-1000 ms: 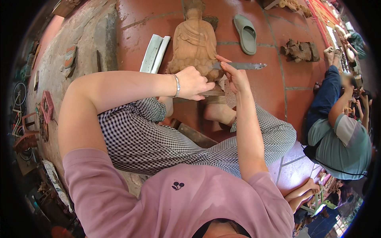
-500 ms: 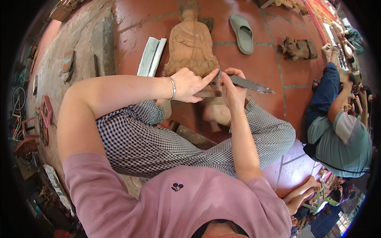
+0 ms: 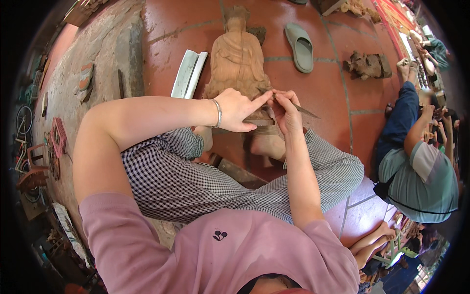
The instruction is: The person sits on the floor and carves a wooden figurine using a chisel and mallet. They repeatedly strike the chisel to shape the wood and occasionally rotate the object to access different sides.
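A carved wooden seated statue (image 3: pixel 237 58) lies on its back on the tiled floor, its base toward me. My left hand (image 3: pixel 236 109) grips the statue's lower end, index finger stretched out to the fingertips of the other hand. Its remaining fingers are partly hidden against the wood. In my right hand (image 3: pixel 288 113), a thin flat grey carving tool (image 3: pixel 308 112) is pinched between thumb and fingers. One pointed end touches or nearly touches the carved base, and the other sticks out to the right. My bare foot (image 3: pixel 268 146) is close to the base.
A pale curved strip (image 3: pixel 188 76) lies left of the statue. To the right are a green-grey slipper (image 3: pixel 300 47) and a rough chunk of wood (image 3: pixel 368 64). A person in a grey-green shirt (image 3: pixel 416 171) sits further right. A worn concrete slab (image 3: pixel 105 63) borders the left.
The carving tool has turned from showing its broad face to nearly edge-on, and its near tip now shows past my fingertips at the statue's base. My left hand stays at the base.
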`<state>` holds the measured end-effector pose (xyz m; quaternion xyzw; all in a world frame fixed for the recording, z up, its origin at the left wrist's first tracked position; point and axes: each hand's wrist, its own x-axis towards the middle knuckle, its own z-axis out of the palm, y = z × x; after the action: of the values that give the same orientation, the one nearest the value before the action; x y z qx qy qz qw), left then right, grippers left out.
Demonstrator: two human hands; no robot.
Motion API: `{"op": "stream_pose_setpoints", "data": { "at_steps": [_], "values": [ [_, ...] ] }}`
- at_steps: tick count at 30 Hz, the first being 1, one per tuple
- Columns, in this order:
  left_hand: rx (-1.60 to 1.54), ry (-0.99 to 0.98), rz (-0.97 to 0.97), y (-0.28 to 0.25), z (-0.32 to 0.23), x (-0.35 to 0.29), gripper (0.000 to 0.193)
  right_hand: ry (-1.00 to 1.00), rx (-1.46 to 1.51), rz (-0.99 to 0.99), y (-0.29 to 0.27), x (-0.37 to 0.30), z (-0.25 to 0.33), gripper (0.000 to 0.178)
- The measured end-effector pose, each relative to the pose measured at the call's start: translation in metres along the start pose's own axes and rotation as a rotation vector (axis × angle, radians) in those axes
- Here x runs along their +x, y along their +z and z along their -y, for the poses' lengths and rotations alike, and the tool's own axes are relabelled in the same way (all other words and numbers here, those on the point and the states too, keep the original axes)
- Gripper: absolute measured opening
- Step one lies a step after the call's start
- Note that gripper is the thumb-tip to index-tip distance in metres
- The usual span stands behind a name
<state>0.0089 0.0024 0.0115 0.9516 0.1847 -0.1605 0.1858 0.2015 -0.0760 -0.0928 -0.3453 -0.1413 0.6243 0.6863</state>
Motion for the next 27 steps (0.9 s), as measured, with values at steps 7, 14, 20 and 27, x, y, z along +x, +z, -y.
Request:
{"op": "stream_pose_setpoints", "data": {
  "at_steps": [7,14,20,27],
  "values": [
    [-0.009,-0.021,0.024,-0.006,-0.003,0.001,0.100,0.010,-0.038,-0.029,0.003,0.002,0.007,0.011],
    [0.033,0.086,-0.038,0.007,0.007,0.000,0.106,-0.080,-0.088,-0.018,0.010,-0.004,0.011,0.009],
    [0.035,0.141,-0.096,0.023,0.012,0.001,0.109,-0.170,-0.168,-0.068,0.011,-0.019,-0.004,0.010],
    [-0.042,0.102,-0.165,0.024,0.011,-0.003,0.105,-0.328,-0.373,-0.109,0.033,-0.017,-0.008,0.011]
  ]
}}
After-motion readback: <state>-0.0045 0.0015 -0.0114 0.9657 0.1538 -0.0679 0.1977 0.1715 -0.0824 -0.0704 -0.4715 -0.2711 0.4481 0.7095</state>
